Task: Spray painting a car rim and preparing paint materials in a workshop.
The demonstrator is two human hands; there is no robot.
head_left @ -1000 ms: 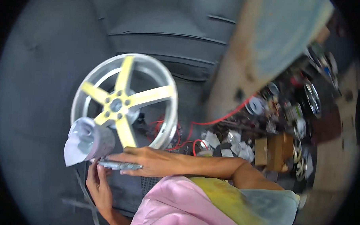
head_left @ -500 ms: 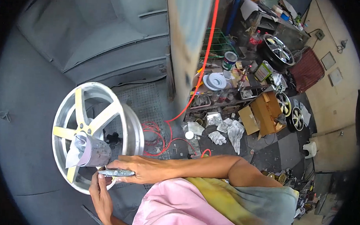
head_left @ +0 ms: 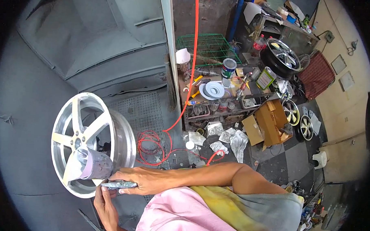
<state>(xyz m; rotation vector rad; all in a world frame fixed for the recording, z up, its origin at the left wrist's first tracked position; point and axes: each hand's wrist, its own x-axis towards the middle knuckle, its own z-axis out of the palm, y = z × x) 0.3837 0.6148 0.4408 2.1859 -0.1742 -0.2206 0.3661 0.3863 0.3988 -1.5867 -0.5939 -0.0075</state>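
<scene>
A silver five-spoke wheel rim [head_left: 81, 116] with pale cream spoke faces stands at the left. In front of its lower part is a paint-stained cup [head_left: 103, 166] with white paper folded into its mouth. This cup appears to belong to a grey, paint-spattered spray gun [head_left: 122, 185]. My right hand [head_left: 138, 180] is wrapped round the gun's body, below and right of the cup. At the gun's left end, my left hand [head_left: 104, 202] has its thumb and fingers closed on it. The nozzle is hidden from this view.
A red hose [head_left: 194, 54] hangs down and coils on the floor beside the rim. To the right, a cluttered bench holds a paint can [head_left: 228, 68], tape rolls [head_left: 214, 90] and a green wire rack [head_left: 207, 49]. A cardboard box [head_left: 270, 122] and crumpled paper lie on the floor.
The view has shifted, so the post and hose stand further left and more of the bench shows. The rim appears slightly left and lower. Both hands keep their hold on the spray gun.
</scene>
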